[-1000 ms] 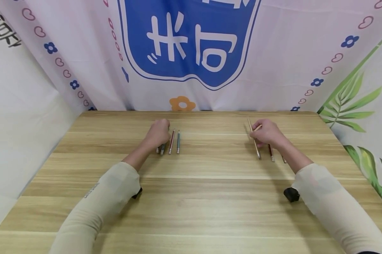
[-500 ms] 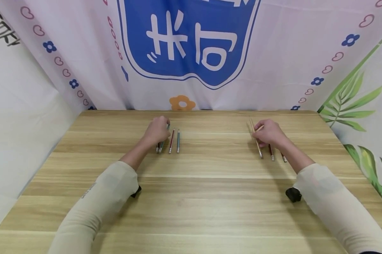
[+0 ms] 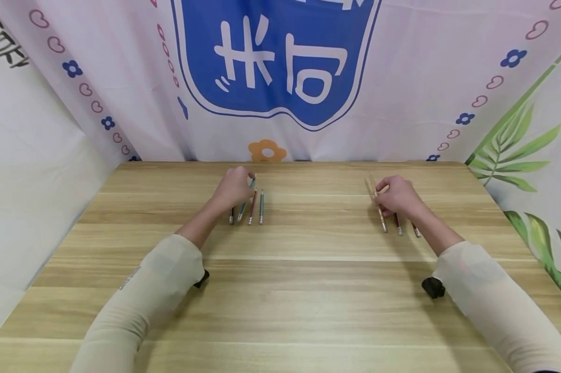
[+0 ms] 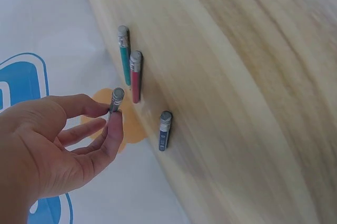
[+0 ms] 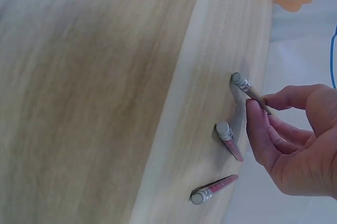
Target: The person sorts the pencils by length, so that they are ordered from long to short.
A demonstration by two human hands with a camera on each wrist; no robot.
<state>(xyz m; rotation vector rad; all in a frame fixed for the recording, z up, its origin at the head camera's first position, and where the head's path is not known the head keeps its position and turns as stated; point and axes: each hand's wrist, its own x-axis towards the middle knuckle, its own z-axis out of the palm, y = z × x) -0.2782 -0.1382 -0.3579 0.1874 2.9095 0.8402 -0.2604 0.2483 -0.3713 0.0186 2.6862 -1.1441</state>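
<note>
My left hand (image 3: 234,187) pinches a teal pencil (image 3: 242,211) between thumb and fingers, its eraser end toward me. A dark pencil (image 4: 164,132) lies on the table to the left of it, partly under the hand in the head view. To its right lie a red pencil (image 3: 252,210) and another teal pencil (image 3: 262,207). My right hand (image 3: 397,196) pinches a yellowish pencil (image 3: 381,215), which slants with its eraser end near the tabletop. Beneath that hand are two reddish pencils (image 5: 229,142), mostly hidden in the head view.
The wood-grain table (image 3: 280,290) reaches back to a printed cloth (image 3: 145,103) hanging along its far edge. A black wrist device (image 3: 433,287) sits under the right sleeve, and another one (image 3: 202,278) under the left sleeve.
The left hand has shifted slightly, and its teal pencil now tilts with the far tip to the right. The right hand has moved a little to the right with the yellowish pencil.
</note>
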